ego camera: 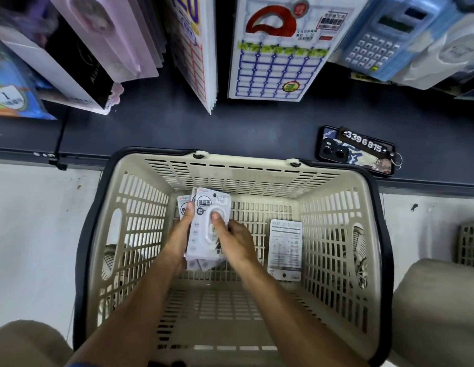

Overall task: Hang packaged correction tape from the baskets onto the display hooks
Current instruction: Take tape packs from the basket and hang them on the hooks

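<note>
While both hands reach down into the beige basket (333, 234), they hold 1 fanned stack of correction tape packs (208, 229) between them, above the basket floor near its far left corner. The left hand (181, 234) is closed on the stack's left edge, fingers hidden behind the cards and the thumb lying against the front. The right hand (237, 241) grips the right edge, its thumb pressed on the clear blister of the top pack. That top pack faces up, printed side showing; several more cards stick out behind it at the top and bottom, and how many there are I cannot tell.

1 more pack (285, 249) lies apart from the stack on the basket floor, back side up, close to the right wall. The basket has a dark rim and stands on a pale floor (37, 234), its far edge against a dark shelf (243, 128).

On that shelf, just beyond the basket's right corner, lies a phone (355, 152) with a number tag on top. Label sheets (278, 49) and a blue calculator (384, 38) hang above the shelf. A second basket's corner (468, 245) shows at the right edge.
</note>
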